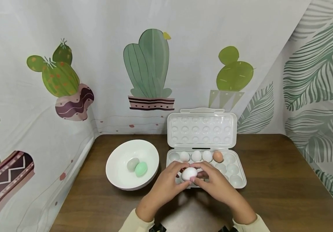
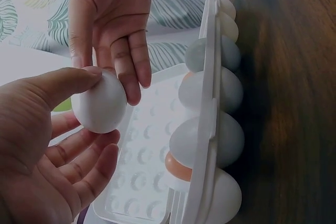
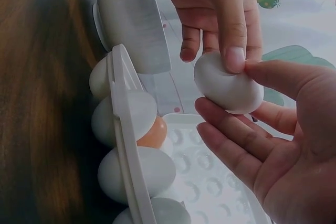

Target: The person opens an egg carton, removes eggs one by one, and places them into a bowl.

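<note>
1. At far left stands the white bowl (image 1: 117,151), with a grey egg (image 1: 133,164) and a green egg (image 1: 141,169) inside, side by side.
2. The left hand (image 1: 166,182) pinches with thumb and bent fingers, spread only as wide as the egg it holds. I would press lightly here, because a shell may crack or slip.
3. The white egg (image 1: 189,174) is in the air between both hands, above the front part of the egg carton (image 1: 243,170). Turning it slowly seems safest.
4. The right hand (image 1: 217,185) pinches the same egg in the same manner; its pressure should match the other side.
5. Under the hands many pockets are hidden. Behind them, three pale eggs (image 1: 196,156) and a brown egg (image 1: 218,156) sit in the back row, easy to knock; the raised lid (image 1: 202,130) limits reaching further back.
</note>
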`<state>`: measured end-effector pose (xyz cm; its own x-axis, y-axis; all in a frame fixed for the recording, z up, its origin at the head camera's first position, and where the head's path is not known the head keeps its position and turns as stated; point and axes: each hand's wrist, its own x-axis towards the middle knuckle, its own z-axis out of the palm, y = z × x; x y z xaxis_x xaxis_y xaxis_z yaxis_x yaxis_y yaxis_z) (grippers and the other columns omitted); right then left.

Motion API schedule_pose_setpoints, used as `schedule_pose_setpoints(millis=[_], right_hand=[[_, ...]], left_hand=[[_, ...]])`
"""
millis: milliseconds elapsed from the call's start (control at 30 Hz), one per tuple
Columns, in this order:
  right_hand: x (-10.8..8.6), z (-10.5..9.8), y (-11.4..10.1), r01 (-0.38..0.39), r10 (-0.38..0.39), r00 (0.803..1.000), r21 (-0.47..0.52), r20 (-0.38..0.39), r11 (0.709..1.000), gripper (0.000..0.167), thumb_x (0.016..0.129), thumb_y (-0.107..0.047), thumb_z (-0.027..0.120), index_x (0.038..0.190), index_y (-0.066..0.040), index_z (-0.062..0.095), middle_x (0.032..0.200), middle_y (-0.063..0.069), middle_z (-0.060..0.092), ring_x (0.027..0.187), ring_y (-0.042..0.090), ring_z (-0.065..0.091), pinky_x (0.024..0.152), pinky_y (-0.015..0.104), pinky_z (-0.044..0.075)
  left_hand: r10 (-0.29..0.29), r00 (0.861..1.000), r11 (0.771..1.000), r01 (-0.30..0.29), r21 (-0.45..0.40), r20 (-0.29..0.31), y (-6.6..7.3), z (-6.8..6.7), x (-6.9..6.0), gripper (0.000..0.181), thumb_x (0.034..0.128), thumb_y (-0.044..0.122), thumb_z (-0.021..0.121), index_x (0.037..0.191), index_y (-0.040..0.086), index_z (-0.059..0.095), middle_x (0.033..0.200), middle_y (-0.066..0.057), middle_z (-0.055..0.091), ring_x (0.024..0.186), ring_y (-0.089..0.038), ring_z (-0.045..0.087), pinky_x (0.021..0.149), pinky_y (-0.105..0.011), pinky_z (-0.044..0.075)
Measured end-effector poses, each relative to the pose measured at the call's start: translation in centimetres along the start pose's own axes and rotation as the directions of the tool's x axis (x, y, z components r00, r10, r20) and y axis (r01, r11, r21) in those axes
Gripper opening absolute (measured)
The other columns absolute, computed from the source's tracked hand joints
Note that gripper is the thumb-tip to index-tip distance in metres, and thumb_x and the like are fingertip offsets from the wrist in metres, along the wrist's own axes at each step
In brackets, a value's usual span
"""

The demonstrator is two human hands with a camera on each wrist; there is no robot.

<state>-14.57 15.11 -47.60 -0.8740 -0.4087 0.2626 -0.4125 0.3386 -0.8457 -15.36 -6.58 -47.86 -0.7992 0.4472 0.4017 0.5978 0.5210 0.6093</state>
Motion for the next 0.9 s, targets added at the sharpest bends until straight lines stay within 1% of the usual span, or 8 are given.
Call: schedule_pose_setpoints(millis=[133, 233, 367, 533, 733, 800, 900], right_hand=[[0.0, 0.1, 0.0, -0.005, 0.005, 1.000, 0.017, 0.009, 1.000, 0.035, 0.095, -0.022, 0.071, 0.129, -0.017, 0.063, 0.120, 0.003, 0.064, 0.102, 0.013, 0.071, 0.090, 0.027, 0.058], [0.0, 0.1, -0.1, -0.009, 0.009, 1.000, 0.020, 0.013, 1.000, 0.037, 0.095, -0.022, 0.071, 0.130, -0.018, 0.062, 0.120, 0.002, 0.063, 0.103, 0.013, 0.071, 0.090, 0.026, 0.058], [0.1, -0.1, -0.1, 0.012, -0.012, 1.000, 0.010, 0.011, 1.000, 0.037, 0.095, -0.021, 0.071, 0.131, -0.019, 0.061, 0.121, -0.001, 0.063, 0.107, 0.015, 0.071, 0.092, 0.030, 0.059], [0.1, -0.4, 0.0, 0.044, -0.044, 0.999, -0.034, -0.003, 0.998, 0.035, 0.096, -0.020, 0.069, 0.130, -0.019, 0.062, 0.120, -0.003, 0.064, 0.110, 0.020, 0.070, 0.093, 0.038, 0.058], [0.0, -0.8, 0.2, 0.033, -0.035, 0.999, -0.091, -0.023, 0.995, 0.032, 0.097, -0.020, 0.069, 0.128, -0.015, 0.064, 0.121, 0.002, 0.066, 0.111, 0.029, 0.069, 0.095, 0.038, 0.057], [-0.1, -1.0, 0.2, 0.025, -0.028, 0.999, -0.109, -0.027, 0.994, 0.031, 0.097, -0.020, 0.069, 0.127, -0.015, 0.064, 0.121, 0.001, 0.067, 0.110, 0.028, 0.068, 0.096, 0.037, 0.057], [-0.1, -1.3, 0.3, 0.013, -0.017, 0.999, -0.128, -0.030, 0.992, 0.031, 0.097, -0.020, 0.069, 0.127, -0.016, 0.065, 0.121, -0.003, 0.067, 0.111, 0.025, 0.068, 0.097, 0.039, 0.056]], left_hand=[[-0.004, 1.000, 1.000, 0.004, 0.009, -0.003, 0.0, -0.2, -0.1, 0.043, 0.0859, 0.027, 0.081, 0.124, 0.018, 0.064, 0.114, 0.006, 0.064, 0.097, -0.005, 0.061, 0.082, -0.024, 0.056], [-0.010, 1.000, 1.000, 0.010, 0.013, 0.000, -0.1, -0.3, 0.0, 0.043, 0.0863, 0.028, 0.081, 0.125, 0.019, 0.065, 0.115, 0.006, 0.063, 0.097, -0.005, 0.061, 0.083, -0.025, 0.056], [-0.023, 1.000, 1.000, 0.023, 0.000, 0.002, -0.2, -0.6, 0.0, 0.043, 0.0855, 0.024, 0.081, 0.125, 0.020, 0.065, 0.115, 0.006, 0.062, 0.097, -0.005, 0.061, 0.084, -0.028, 0.057], [-0.029, 1.000, 1.000, 0.029, 0.007, -0.011, -0.4, -1.0, 0.0, 0.046, 0.0837, 0.023, 0.083, 0.126, 0.021, 0.066, 0.113, 0.005, 0.063, 0.096, -0.006, 0.061, 0.084, -0.030, 0.058], [-0.050, 0.998, 0.999, 0.050, 0.003, -0.023, -0.4, -1.7, 0.0, 0.046, 0.0830, 0.022, 0.083, 0.125, 0.020, 0.067, 0.115, 0.005, 0.063, 0.095, -0.006, 0.061, 0.083, -0.027, 0.057], [-0.060, 0.998, 0.998, 0.060, 0.002, -0.031, -0.5, -1.8, 0.0, 0.045, 0.0831, 0.022, 0.083, 0.125, 0.019, 0.067, 0.115, 0.004, 0.063, 0.095, -0.007, 0.062, 0.084, -0.027, 0.057], [-0.075, 0.996, 0.997, 0.075, 0.006, -0.045, -0.6, -2.1, 0.1, 0.045, 0.0829, 0.022, 0.083, 0.124, 0.017, 0.067, 0.116, 0.001, 0.064, 0.096, -0.008, 0.063, 0.084, -0.029, 0.057]])
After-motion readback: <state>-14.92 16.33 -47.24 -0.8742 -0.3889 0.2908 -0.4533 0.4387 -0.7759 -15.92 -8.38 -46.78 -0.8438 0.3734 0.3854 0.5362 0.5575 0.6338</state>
